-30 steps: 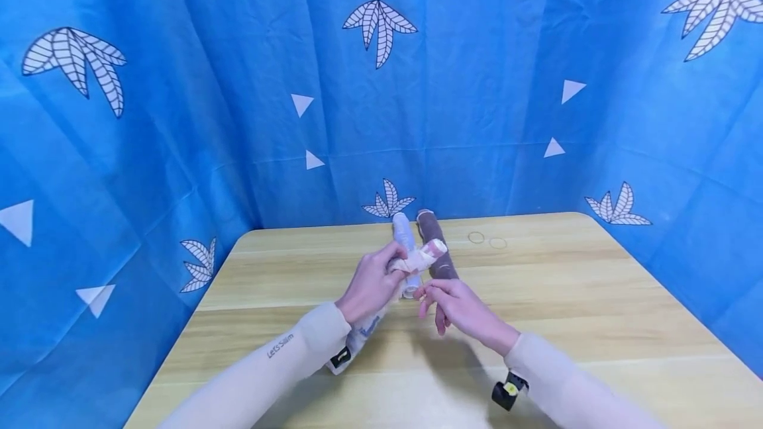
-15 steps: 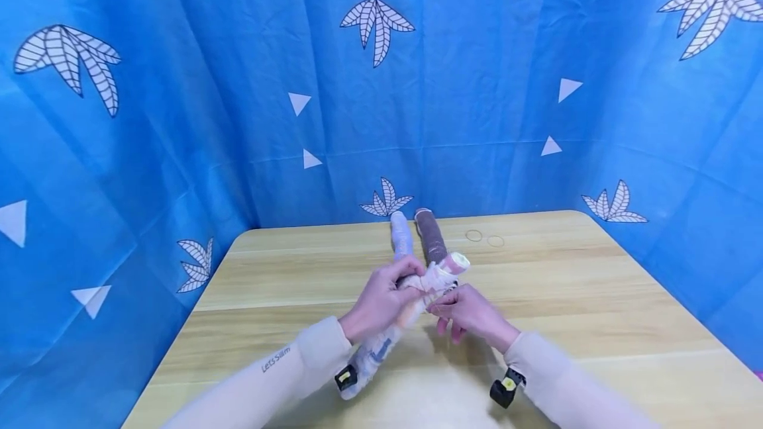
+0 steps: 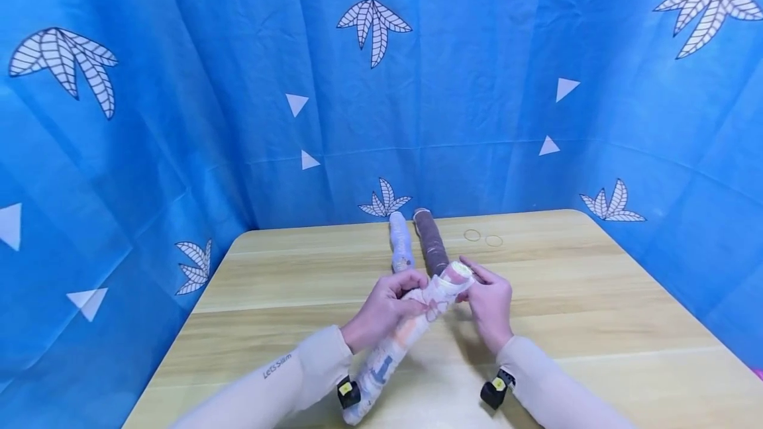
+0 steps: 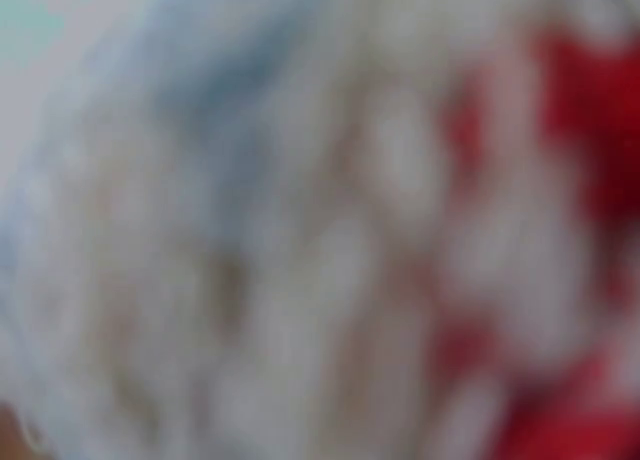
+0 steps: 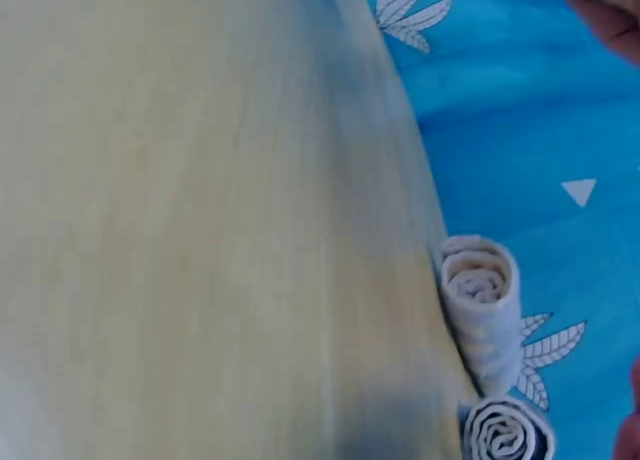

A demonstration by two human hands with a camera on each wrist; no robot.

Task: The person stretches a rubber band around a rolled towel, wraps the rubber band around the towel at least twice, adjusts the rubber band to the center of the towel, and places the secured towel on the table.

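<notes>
A long rolled cloth (image 3: 390, 356), white with coloured patches, slants up from the table in the head view. My left hand (image 3: 381, 308) grips it near its upper end, thumb on top. At that end my right hand (image 3: 491, 300) holds the roll's edge from the right, some fingertips hidden behind it. A thin loop, perhaps a rubber band, shows on the cloth near the left thumb; its path is unclear. Blurred pale and red fabric (image 4: 300, 240) fills the left wrist view. Only edges of the hand (image 5: 615, 15) appear in the right wrist view.
A light blue roll (image 3: 400, 240) and a dark brown roll (image 3: 430, 240) lie near the table's (image 3: 596, 310) back edge. Two thin rings like rubber bands (image 3: 472, 235) lie to their right. A blue patterned curtain (image 3: 453, 98) surrounds the table's back and sides.
The roll's upper end has moved right and tilted upward. My right hand has moved up and round from below the roll to its upper end. The left hand keeps its grip.
</notes>
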